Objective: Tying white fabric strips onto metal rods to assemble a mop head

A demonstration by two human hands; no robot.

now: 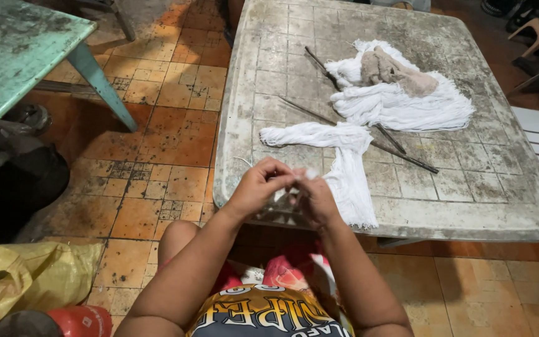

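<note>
Both hands, left hand [258, 185] and right hand [315, 198], are pinching the end of a white thread bundle [344, 162] at the near edge of the grimy plastic table [469, 200], fingers closed on it. Thin metal rods [400, 156] are lying under the threads.

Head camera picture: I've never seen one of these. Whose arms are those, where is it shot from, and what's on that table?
No machine here: a person wears one camera on the head, looking down at their own arms. The left hand and right hand meet at the near edge of a worn grey table, pinching a small bit of white thread between the fingertips. On the table lie bundles of white yarn, a beige bundle on top, and thin dark sticks. The floor is orange tile.
</note>
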